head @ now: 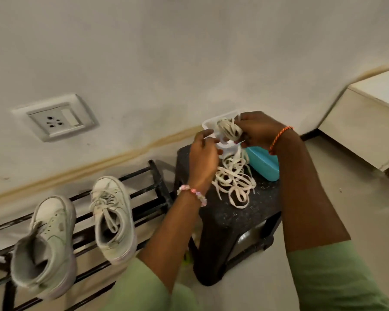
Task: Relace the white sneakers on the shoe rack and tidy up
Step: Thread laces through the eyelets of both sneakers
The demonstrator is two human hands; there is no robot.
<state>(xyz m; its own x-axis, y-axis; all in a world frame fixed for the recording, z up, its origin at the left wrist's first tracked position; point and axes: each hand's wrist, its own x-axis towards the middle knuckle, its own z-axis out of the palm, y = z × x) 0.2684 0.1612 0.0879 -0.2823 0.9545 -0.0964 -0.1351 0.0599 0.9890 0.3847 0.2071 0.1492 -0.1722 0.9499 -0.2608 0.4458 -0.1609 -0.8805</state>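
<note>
My right hand (259,129) pinches a coiled lace (229,130) above the stool (245,212), keeping it bundled. My left hand (203,157), fingers curled, steadies the white tub (208,124), apparently to stow laces.

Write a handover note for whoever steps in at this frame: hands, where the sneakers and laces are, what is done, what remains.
Right hand grips a bundle of white laces above the black stool. Left hand is beside it; whether it pinches a strand is unclear.
More laces trail onto the stool, by the white container and blue lid.
On the rack: right sneaker laced, left sneaker has empty eyelets.
Left: lace that sneaker, tidy up.
</note>
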